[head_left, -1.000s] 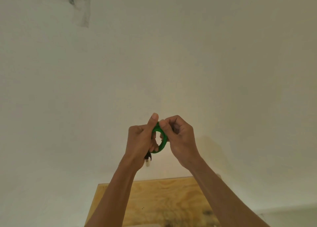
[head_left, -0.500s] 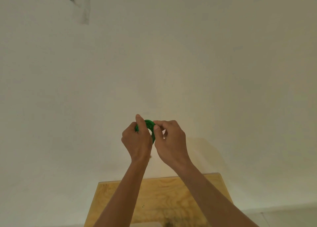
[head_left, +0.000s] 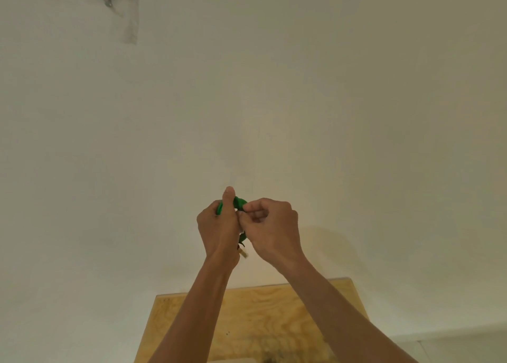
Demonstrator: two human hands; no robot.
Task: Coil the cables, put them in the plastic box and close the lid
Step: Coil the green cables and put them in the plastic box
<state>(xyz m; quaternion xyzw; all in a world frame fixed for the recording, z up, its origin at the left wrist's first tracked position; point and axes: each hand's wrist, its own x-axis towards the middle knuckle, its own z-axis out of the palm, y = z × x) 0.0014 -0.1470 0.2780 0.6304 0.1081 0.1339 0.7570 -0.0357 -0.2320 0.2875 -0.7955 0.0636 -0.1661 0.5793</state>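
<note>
A plywood table (head_left: 274, 316) sits nearest, below the raised forearms. Above it, the left hand (head_left: 218, 227) and right hand (head_left: 271, 229) press together, both gripping a coiled green cable (head_left: 239, 202) before the pale wall (head_left: 329, 102).

Plywood table (head_left: 255, 318) below pale wall (head_left: 329, 102) (stained).
</note>
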